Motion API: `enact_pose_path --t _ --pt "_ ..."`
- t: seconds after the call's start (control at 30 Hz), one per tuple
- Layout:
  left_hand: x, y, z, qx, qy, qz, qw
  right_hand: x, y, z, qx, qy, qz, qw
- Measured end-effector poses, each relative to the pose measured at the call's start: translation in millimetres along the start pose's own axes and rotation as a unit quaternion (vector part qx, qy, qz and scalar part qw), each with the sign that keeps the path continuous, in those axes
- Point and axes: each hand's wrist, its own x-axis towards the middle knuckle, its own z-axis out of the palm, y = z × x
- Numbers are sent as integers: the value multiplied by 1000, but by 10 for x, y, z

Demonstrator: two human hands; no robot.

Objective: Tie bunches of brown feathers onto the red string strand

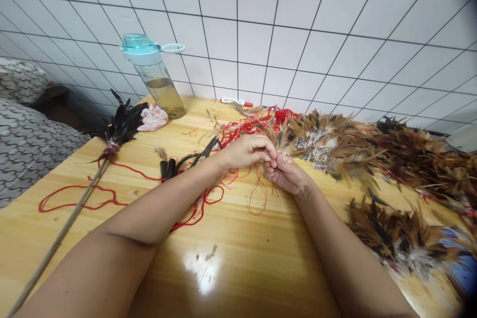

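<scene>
The fingertips (270, 158) of both hands meet, clamped on the base of a small tuft of brown feathers (274, 131) that fans out just above them; the left hand (246, 152) curls over from above while the right hand (286, 175) comes up from below. Loose red thread (257, 194) trails around them across the wooden table (238, 248), and black-handled scissors (199, 154) lie just beside the left wrist. To the right stretches a long run of brown and black feathers (328, 139), with a second heap of feathers (387, 228) nearer the table's edge. To the left, a thin cane (63, 223) carries a dark feather bunch (124, 124), bound with red thread. So far it appears to be the only stick dressed; the brown run lies off any stick. Beyond stand a half-full water bottle (156, 74) and a white tiled wall (298, 10).
</scene>
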Motion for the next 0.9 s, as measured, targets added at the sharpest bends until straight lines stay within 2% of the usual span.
enact_pose_path --t 0.1,0.27,0.37,0.47,0.63,0.73,0.8,0.9 --pt "-4 3 14 17 9 0 1000 4 0 3 -6 -2 -3 1000" --pt "-32 -16 134 -125 23 -53 990 6 -4 25 -20 14 -7 1000" --pt "-35 -21 189 -155 52 -72 984 8 4 32 -28 19 -13 999" --pt "-25 -23 212 -127 72 -82 986 16 17 32 -27 25 -23 999" --pt "-22 -32 228 16 132 -102 986 48 40 14 -8 32 -22 999" --pt "-26 -28 241 68 152 -100 981 61 47 6 0 36 -23 999" --pt "-26 -25 249 77 164 -97 979 62 45 11 3 39 -23 999" --pt "-23 -40 257 23 180 -98 979 56 32 30 5 37 -26 999"
